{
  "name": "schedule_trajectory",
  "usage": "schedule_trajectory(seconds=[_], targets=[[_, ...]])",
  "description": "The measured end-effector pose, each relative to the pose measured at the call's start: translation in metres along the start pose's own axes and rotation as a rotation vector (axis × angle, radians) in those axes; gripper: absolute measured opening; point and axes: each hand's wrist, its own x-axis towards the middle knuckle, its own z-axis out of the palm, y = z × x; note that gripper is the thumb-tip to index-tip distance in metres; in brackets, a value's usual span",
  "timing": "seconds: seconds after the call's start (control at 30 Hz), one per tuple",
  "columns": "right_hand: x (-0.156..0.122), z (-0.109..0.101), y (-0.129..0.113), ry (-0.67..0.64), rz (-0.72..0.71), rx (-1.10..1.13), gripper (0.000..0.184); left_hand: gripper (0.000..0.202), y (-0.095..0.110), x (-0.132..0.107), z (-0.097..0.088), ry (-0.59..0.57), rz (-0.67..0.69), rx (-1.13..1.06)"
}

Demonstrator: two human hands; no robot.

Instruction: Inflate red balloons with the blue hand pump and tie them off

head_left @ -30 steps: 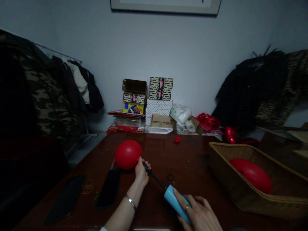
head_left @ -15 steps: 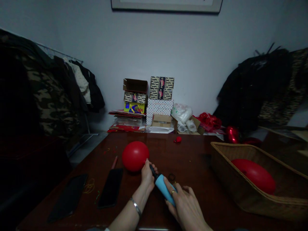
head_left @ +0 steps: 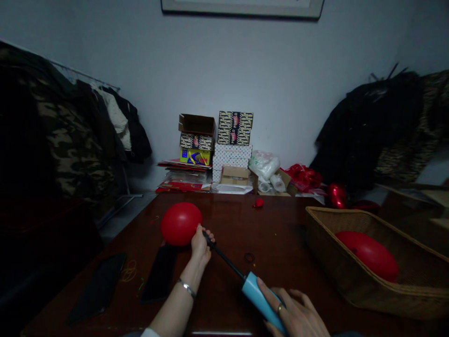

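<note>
Over the table, the red balloon seems light and fragile, best held at its neck, which the left hand pinches, while the right hand clasps the blue pump.

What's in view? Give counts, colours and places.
table: one, brown, across the foreground
pump: one, blue and black, front centre
held balloon: one, red, left of pump
basket: one, brown, table's right
basket balloon: one, red, inside basket
small item: one, red, table's far edge
slabs: two, black, table's left
bands: count unclear, yellow, between slabs
scraps: several, mixed, table's left
loop: one, dark, table's middle
boxes: several, mixed, behind table
plastic bag: one, whitish, beside boxes
bundle: one, red, right of bag
shiny object: one, red, behind basket
clothes: many, mostly dark, both sides
picture frame: one, dark, on wall
left fingers: one set, at balloon's neck
right fingers: one set, gold-ringed, around pump
</note>
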Motion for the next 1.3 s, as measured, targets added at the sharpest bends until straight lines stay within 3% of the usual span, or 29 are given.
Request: schedule_trajectory(seconds=[0.3, 0.7, 0.87, 1.07, 1.3], targets=[[0.004, 0.001, -0.005, 0.046, 0.007, -0.027, 0.078, 0.024, -0.001, -0.002, -0.001, 0.013, -0.017, -0.024], [0.052, 0.007, -0.034, -0.104, 0.220, 0.010, 0.068, 0.029, -0.031, -0.027, 0.006, -0.080, -0.088, 0.015], [0.066, 0.008, -0.040, -0.137, 0.248, 0.004, 0.065, 0.027, -0.034, -0.030, 0.008, -0.055, -0.124, 0.024], [0.054, 0.013, -0.041, -0.117, 0.223, 0.012, 0.068, 0.026, -0.022, -0.023, 0.006, -0.035, -0.061, 0.040], [0.026, 0.017, -0.026, -0.007, 0.123, -0.002, 0.074, 0.027, -0.008, -0.007, -0.001, -0.031, -0.024, 0.017]])
